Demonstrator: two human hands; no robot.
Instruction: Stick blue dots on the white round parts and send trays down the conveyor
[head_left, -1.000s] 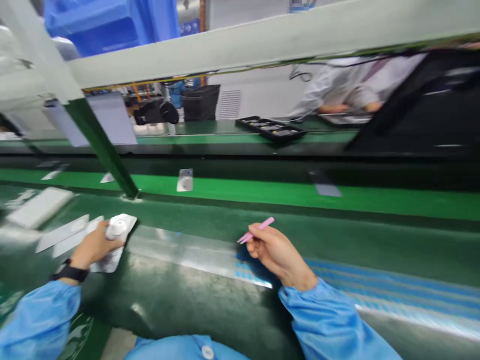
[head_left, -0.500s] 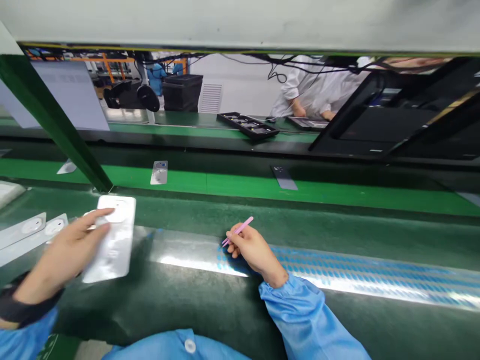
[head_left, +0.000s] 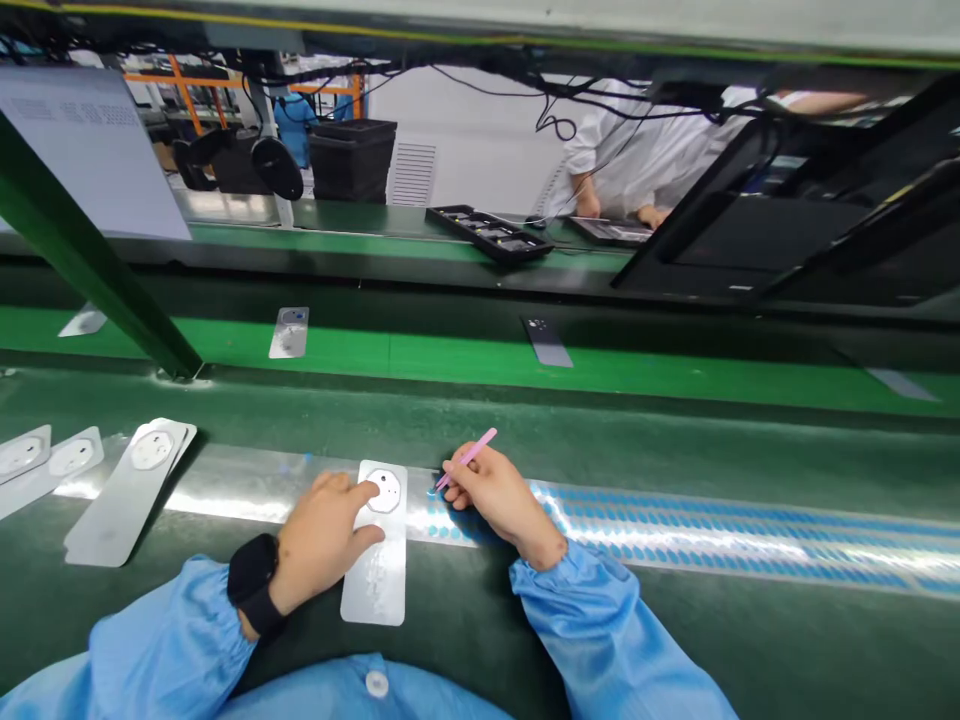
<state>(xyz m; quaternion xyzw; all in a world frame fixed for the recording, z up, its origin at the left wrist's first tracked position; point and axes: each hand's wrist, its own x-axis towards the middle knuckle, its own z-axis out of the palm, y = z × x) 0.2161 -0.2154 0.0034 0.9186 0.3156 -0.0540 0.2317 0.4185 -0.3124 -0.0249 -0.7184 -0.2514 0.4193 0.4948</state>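
Note:
My left hand (head_left: 322, 540), a black band on its wrist, holds a silver phone back cover (head_left: 379, 585) by its left side. The index finger and thumb lie over the cover, beside its round camera ring. My right hand (head_left: 491, 490) is closed around pink tweezers (head_left: 472, 458), whose tips point down at a clear strip (head_left: 675, 525) dotted with rows of small blue stickers. Left of my left hand lies a stack of silver back covers (head_left: 124, 505), with further back covers (head_left: 75, 455) beyond it at the far left.
Behind the bench runs a green conveyor belt (head_left: 435, 355) carrying spaced panels (head_left: 290, 332). A green post (head_left: 97, 250) rises at the left. Black monitors (head_left: 787, 240) stand at the back right. A co-worker in white (head_left: 615, 170) works across the line, near a black tray (head_left: 491, 235).
My left hand has moved right with one back cover, from the stack to just left of my right hand. The right hand stays nearly in place with the tweezers.

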